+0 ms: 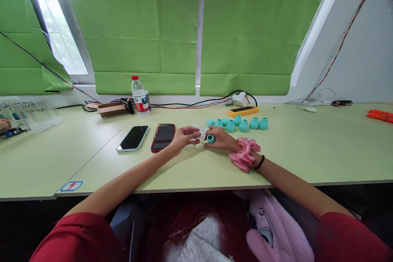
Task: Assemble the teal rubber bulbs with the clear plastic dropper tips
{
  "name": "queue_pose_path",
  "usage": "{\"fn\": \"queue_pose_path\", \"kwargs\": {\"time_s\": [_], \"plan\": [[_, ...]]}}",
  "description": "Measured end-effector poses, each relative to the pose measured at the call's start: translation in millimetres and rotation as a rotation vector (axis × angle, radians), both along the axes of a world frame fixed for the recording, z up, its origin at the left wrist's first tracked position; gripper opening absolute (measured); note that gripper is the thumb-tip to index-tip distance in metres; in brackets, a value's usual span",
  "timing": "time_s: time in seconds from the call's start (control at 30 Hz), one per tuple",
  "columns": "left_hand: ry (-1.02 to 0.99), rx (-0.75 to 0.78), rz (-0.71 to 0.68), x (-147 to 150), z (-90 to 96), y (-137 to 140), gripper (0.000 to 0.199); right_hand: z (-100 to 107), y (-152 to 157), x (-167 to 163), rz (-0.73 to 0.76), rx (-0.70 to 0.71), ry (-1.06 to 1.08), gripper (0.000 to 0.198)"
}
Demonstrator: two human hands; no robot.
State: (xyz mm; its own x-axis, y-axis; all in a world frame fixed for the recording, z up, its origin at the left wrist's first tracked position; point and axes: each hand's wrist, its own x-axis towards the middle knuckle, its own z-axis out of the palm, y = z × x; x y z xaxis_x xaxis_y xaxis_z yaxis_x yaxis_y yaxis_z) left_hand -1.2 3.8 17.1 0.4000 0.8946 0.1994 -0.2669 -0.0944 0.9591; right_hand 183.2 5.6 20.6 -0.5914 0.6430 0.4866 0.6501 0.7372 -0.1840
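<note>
Right hand (221,138): grip pinching a teal ring-shaped piece (211,138), held just above the worktop (307,151); pink scrunchie (245,154) and black band on the wrist. Left hand (184,136): fingertips pressed together on a small clear plastic piece (201,134), touching or just beside the teal piece. Behind the hands: row of teal vase-shaped parts (244,124), standing on the worktop. Left of the hands: red-cased phone (163,136), then a dark phone (133,138), both lying flat. Further back: water bottle (140,96) with red cap, upright; yellow device (242,111); cables along the wall.
</note>
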Motion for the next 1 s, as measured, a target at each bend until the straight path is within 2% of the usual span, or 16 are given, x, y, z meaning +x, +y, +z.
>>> {"fn": "queue_pose_path", "kwargs": {"time_s": [0.1,0.4,0.53,0.63,0.77,0.83,0.9,1.0], "plan": [[0.009,-0.014,-0.028,1,-0.8,0,0.038,-2,3,1,-0.089,0.099,-0.106,0.015],[0.062,-0.039,-0.120,1,-2.3,-1,0.037,4,-8,-7,-0.223,0.289,-0.354,0.021],[0.051,-0.059,-0.122,1,-1.0,-2,0.037,2,-11,-10,-0.308,0.188,-0.403,0.023],[0.113,-0.015,-0.117,1,-1.1,-3,0.038,-1,-13,-12,-0.344,0.124,-0.404,0.022],[0.186,0.094,-0.071,4,-1.1,-5,0.044,-3,-17,-13,-0.341,0.111,-0.320,0.019],[0.198,0.110,-0.041,4,-1.0,-4,0.047,-2,-18,-13,-0.345,0.103,-0.288,0.026],[0.233,0.114,-0.034,3,-1.5,-2,0.045,-1,-18,-12,-0.328,0.101,-0.290,0.032],[0.295,0.124,-0.068,0,-3.5,2,0.040,2,-16,-10,-0.280,0.151,-0.318,0.028]]}}
